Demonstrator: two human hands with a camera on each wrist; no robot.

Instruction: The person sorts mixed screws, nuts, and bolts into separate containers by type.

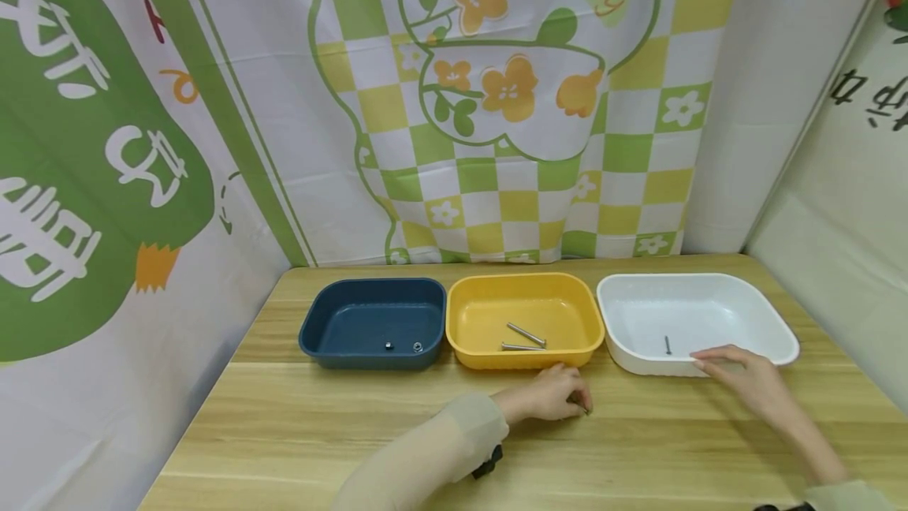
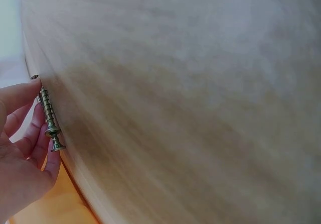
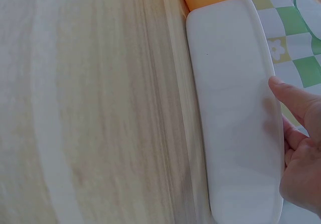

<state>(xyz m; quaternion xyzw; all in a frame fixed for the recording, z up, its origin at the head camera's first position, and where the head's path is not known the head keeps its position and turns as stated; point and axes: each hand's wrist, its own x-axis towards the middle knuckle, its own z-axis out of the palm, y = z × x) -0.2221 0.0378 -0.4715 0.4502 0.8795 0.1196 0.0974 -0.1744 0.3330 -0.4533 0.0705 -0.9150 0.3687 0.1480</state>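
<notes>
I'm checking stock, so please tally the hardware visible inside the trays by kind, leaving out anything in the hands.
Nuts, in the blue tray: 2
Bolts, in the yellow tray: 2
Screw, in the white tray: 1
Total: 5

- Screws (image 2: 48,111): shiny, brass-toned metal, ridged threads
- White tray (image 1: 731,314), yellow tray (image 1: 482,322), navy tray (image 1: 362,323): smooth, glossy plastic
- Bolts (image 1: 526,334) and nuts (image 1: 417,347): bright, silvery metal
- Tabletop (image 1: 284,432): wood-grained, smooth, with a low sheen
- Printed backdrop (image 1: 511,180): matt, creased cloth

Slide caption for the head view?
Blue tray, yellow tray and white tray in a row; left hand holding screws, right hand at the white tray's rim.
</notes>
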